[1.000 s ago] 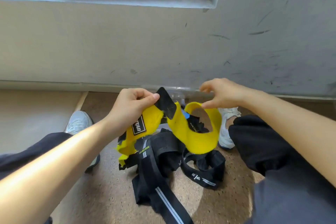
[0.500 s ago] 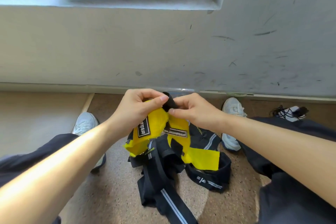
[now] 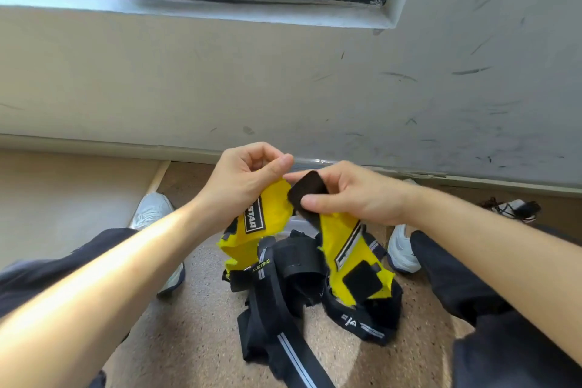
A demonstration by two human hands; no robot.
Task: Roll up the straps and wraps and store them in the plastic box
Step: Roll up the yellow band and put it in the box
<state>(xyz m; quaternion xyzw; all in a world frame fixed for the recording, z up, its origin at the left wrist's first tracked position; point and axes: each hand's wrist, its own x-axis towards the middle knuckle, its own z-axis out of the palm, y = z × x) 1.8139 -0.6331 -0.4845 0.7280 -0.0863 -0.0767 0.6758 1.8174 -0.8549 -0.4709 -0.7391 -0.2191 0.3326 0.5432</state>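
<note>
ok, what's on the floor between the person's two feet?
Head view: a pile of black straps lies between the left shoe and right shoe. The yellow wrap, gripped by the left hand and right hand, hangs over it.

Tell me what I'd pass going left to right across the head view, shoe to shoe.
Left white shoe → left hand pinching the yellow wrap → right hand pinching a black tab → right white shoe → loose shoe by the wall.

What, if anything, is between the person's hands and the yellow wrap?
Nothing visible. The left hand grips the yellow wrap and the right hand pinches its black tab; the black straps lie underneath on the floor.
</note>
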